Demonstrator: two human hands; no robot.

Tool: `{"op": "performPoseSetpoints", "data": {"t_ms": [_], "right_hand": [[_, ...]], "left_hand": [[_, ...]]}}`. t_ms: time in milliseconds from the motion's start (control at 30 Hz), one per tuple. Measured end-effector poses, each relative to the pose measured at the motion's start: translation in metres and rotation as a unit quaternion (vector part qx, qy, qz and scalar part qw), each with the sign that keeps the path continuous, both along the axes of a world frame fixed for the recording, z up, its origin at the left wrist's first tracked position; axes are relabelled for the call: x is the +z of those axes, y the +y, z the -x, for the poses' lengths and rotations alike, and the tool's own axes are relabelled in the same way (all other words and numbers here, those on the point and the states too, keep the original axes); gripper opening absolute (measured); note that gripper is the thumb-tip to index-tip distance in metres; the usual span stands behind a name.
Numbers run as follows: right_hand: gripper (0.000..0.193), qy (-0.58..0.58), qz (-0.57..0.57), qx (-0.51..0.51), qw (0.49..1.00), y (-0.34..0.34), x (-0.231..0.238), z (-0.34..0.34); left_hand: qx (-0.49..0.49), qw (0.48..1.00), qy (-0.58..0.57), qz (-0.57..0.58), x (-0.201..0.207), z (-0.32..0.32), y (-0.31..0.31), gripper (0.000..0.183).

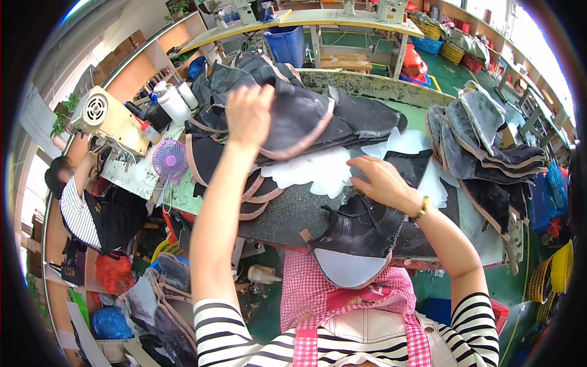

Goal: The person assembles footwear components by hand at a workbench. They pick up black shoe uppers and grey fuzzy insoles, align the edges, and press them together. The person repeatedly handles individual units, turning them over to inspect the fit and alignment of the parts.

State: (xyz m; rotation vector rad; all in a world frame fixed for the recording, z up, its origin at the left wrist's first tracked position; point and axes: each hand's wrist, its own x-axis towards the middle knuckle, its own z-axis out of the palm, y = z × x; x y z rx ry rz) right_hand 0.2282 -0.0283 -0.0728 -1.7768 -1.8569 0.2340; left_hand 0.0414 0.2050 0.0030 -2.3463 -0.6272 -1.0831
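left hand (249,116): clamped on a dark pink-edged piece (299,116) above the table (422,103), toward its far edge.
right hand (385,183): apart from the left, fingers spread beside white sheets (312,170) mid-table; contact cannot be told.
black piece (351,232): pale-toed, overhanging the near edge.
blue tray (416,79): beyond the far right corner, holding a red bag (414,63).
blue bin (286,48): beyond the far edge, contents unclear.

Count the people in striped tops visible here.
2: the camera wearer, at the bench's near edge, left hand holding a dark piece; and a co-worker at far left, near the cream machine. Others may be hidden.
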Motion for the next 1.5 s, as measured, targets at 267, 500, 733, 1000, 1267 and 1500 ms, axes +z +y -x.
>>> {"op": "performPoseSetpoints", "data": {"t_ms": [267, 500, 733, 1000, 1267, 1500], "right_hand": [[0.052, -0.050, 0.029, -0.009, 0.998, 0.075, -0.051, -0.011], [0.048, -0.081, -0.038, 0.001, 0.996, 0.099, -0.051, -0.010], [0.047, -0.053, -0.086, 0.054, 0.993, 0.125, -0.036, 0.067], [0.036, -0.113, -0.055, 0.035, 0.991, 0.143, -0.030, 0.109], [0.020, 0.418, -0.089, -0.105, 0.898, 0.061, -0.016, -0.026], [0.033, 0.481, -0.224, -0.149, 0.835, -0.109, 0.045, -0.101]], "left_hand": [[-0.007, 0.997, 0.041, 0.071, -0.025, 0.037, -0.014, 0.062], [0.023, 0.977, 0.204, 0.059, -0.082, 0.011, 0.008, 0.053], [-0.020, 0.976, 0.145, 0.161, -0.085, -0.001, 0.042, 0.058], [-0.052, 0.949, 0.207, 0.230, -0.058, 0.021, 0.023, 0.051], [-0.007, 0.979, 0.137, 0.149, -0.117, 0.028, 0.008, 0.051], [-0.090, 0.976, 0.085, 0.177, -0.040, -0.007, -0.144, 0.056]]}}
